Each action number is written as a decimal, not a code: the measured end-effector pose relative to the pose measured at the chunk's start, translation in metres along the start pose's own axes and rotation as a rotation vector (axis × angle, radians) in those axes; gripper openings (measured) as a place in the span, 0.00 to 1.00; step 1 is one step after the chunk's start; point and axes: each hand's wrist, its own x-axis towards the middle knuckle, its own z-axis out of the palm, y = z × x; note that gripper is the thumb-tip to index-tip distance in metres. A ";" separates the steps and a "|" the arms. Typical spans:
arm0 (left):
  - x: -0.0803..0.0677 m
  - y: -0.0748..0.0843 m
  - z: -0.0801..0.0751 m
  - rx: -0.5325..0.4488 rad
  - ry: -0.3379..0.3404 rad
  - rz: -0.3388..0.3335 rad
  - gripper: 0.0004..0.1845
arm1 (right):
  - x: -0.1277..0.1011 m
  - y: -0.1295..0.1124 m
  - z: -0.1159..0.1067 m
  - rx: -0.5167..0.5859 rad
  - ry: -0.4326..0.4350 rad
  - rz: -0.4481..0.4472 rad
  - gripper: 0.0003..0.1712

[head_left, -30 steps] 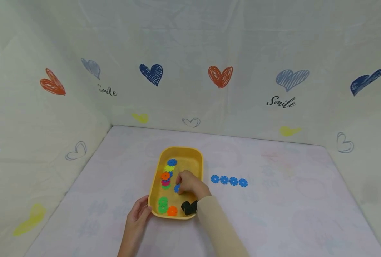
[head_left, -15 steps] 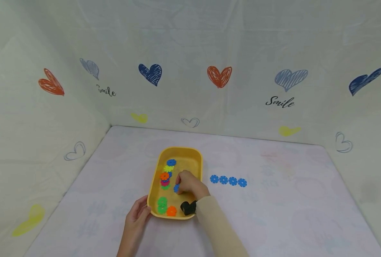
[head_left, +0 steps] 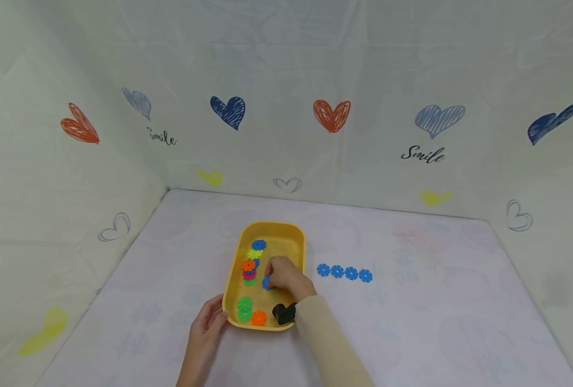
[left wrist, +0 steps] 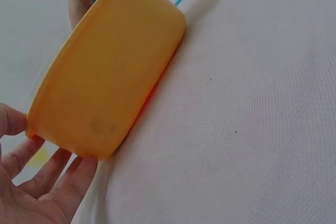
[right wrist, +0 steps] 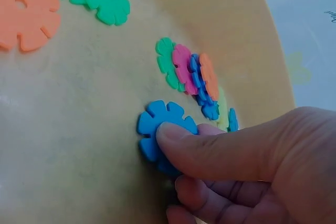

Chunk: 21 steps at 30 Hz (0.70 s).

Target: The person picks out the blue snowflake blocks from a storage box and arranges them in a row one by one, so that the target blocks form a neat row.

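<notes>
In the head view my right hand (head_left: pixel 284 273) reaches into a yellow tray (head_left: pixel 302 247). Between its thumb and fingers it pinches a blue snowflake disc (right wrist: pixel 155 124), a flat notched building piece whose far edge is hidden behind the thumb in the right wrist view. My left hand (head_left: pixel 208 321) holds the tray's near left corner, the thumb at the rim and the fingertips against the outer wall (left wrist: pixel 100 77). Along the tray's left side lie blue, yellow, orange, pink and green discs, some overlapping. Two green discs (head_left: pixel 245 309) and an orange disc (head_left: pixel 259 318) lie at the near end.
To the right of the tray, several blue discs (head_left: pixel 351 273) form a straight row on the white tabletop (head_left: pixel 436 301). A black wrist device (head_left: pixel 284 313) on the right arm hangs over the tray's near right corner. White cloth walls (head_left: pixel 277 64) with printed hearts enclose the table.
Slightly more of the blue disc shows beside the right fingers now. Both hands, the tray and the row of blue discs have stayed in place.
</notes>
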 end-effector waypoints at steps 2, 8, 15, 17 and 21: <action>0.000 0.000 0.000 0.001 0.001 0.003 0.22 | 0.000 0.000 -0.001 0.010 0.004 -0.005 0.06; 0.000 -0.001 0.000 0.012 0.005 0.014 0.21 | 0.000 -0.002 -0.004 0.045 -0.001 -0.037 0.03; -0.001 0.000 0.001 0.022 0.003 0.000 0.22 | -0.009 -0.010 -0.016 0.142 0.025 -0.080 0.02; -0.001 0.000 0.001 0.022 0.005 -0.002 0.22 | -0.013 -0.011 -0.019 0.173 0.055 -0.084 0.02; -0.002 0.002 0.000 0.023 0.003 0.003 0.22 | -0.022 -0.013 -0.026 0.222 0.135 -0.088 0.02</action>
